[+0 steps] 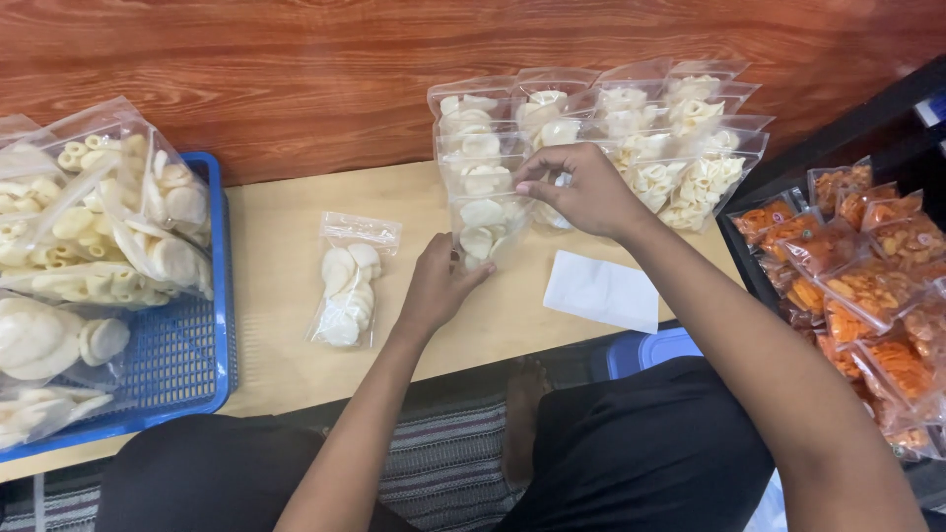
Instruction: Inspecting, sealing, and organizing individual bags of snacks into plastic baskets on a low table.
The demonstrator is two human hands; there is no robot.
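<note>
We see both hands at the middle of the frame, working on one clear bag of pale round crackers (485,229) that stands at the front of the rows on the light wooden table (276,246). Our left hand (439,288) grips the bag's lower edge, fingers (480,279) closed on the plastic. Our right hand (583,189) pinches the top of the same bag, fingers (537,169) curled tight on its upper strip. Just behind, toward the upper centre, the rows of filled bags (631,138) overlap one another, holding white crackers. To the left of the hands a single flat bag of crackers (349,283) lies alone on the table. At the left edge a blue basket (212,325) holds larger bags of pale crackers. A white paper slip (603,291) lies just right of the hands. At the right edge, bags of orange snacks (857,296) fill a dark tray.
</note>
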